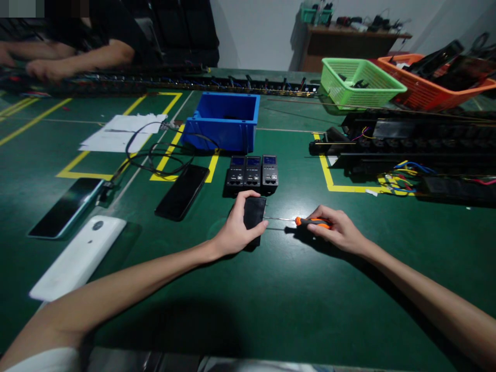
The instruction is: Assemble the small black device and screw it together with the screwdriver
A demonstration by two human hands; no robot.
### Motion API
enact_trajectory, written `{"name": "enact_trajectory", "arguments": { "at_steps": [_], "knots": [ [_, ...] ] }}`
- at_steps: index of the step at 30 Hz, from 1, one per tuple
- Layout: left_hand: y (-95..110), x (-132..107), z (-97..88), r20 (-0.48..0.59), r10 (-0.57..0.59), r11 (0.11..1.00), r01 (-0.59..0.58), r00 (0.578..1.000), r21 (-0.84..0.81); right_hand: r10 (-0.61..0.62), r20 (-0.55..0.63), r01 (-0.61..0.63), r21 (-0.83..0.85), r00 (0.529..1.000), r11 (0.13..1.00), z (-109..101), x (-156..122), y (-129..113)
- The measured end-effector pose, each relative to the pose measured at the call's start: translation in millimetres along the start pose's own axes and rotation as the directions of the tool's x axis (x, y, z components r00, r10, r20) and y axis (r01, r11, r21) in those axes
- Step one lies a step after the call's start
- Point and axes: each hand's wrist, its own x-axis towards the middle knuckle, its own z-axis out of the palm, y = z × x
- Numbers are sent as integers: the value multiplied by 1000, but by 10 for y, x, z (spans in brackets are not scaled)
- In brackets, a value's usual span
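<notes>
Gripping black box (253,213) between thumb and fingers, left hand (234,230) apparently steadies it against screwdriver (314,222); right hand (340,231) pinches handle, shaft pointed at box's side.

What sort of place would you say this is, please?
Probably an electronics assembly or repair workshop: the right hand holds a screwdriver to a black device, multicoloured wires show at right, and yellow lines mark the green workbench.

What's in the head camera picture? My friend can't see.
A left hand holds a small black box while the right hand points a screwdriver at its side. Three more boxes sit near a blue bin on a green table.
</notes>
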Motion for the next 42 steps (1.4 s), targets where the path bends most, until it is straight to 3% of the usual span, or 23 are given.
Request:
{"name": "enact_trajectory", "arguments": {
  "at_steps": [7,29,36,42],
  "knots": [
    [5,-4,-1,2,1,1000,-1,1000,5,30,57,-32,26,998,999,-10,-7,1],
    [9,5,-7,0,15,998,-15,1000,55,7,-49,-7,2,999,1000,15,4,-3],
    [15,1,-6,-2,7,999,-7,1000,53,30,-43,-29,43,999,999,27,0,5],
    [7,2,-3,4,9,999,-9,1000,33,6,-30,-7,-20,1000,1000,3,0,4]
  ]
}}
